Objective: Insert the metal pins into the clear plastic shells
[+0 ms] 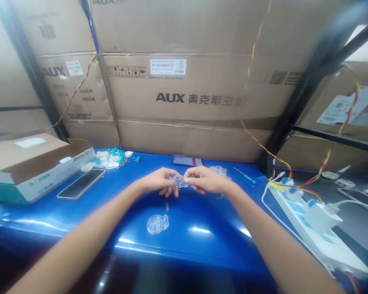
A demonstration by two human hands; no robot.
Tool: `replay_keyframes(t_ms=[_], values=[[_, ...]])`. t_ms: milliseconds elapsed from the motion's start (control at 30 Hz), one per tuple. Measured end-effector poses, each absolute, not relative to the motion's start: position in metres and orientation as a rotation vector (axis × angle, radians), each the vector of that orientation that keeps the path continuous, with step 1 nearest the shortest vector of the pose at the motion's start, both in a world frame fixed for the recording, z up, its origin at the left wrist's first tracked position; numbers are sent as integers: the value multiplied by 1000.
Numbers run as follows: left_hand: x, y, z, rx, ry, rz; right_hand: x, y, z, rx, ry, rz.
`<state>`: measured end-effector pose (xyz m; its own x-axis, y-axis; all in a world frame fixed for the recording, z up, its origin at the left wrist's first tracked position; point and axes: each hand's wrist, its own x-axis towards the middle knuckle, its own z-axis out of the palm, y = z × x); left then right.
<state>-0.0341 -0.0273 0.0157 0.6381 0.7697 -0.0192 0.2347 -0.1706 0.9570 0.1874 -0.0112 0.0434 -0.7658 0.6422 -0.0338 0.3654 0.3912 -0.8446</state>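
Note:
Between my two hands, above the blue table, is a small clear plastic part (pixel 180 182). My left hand (pixel 162 181) pinches its left side with thumb and fingers, the other fingers curled below. My right hand (pixel 204 179) grips its right side between thumb and forefinger. Nearer to me on the table lies a clear plastic disc-shaped piece (pixel 157 224) with a tab. A tiny flat strip (pixel 167 207) sits just beyond it. More clear plastic pieces (pixel 218 170) lie behind my right hand, partly hidden by it.
A phone (pixel 81 183) and an open carton (pixel 39 167) are at left, near a pile of white and teal parts (pixel 112 158). Another phone (pixel 187 161) lies at the back. On the right are a teal screwdriver (pixel 245 175) and a power strip (pixel 322 232) with cords. Large cartons (pixel 187 122) stand behind.

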Motion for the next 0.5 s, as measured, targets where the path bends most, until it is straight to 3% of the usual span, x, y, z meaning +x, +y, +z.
replay_keyframes(t_ms=[500], values=[[-33,-29,16,1758,864,554,181,-18,46,-973,-2387,1169]])
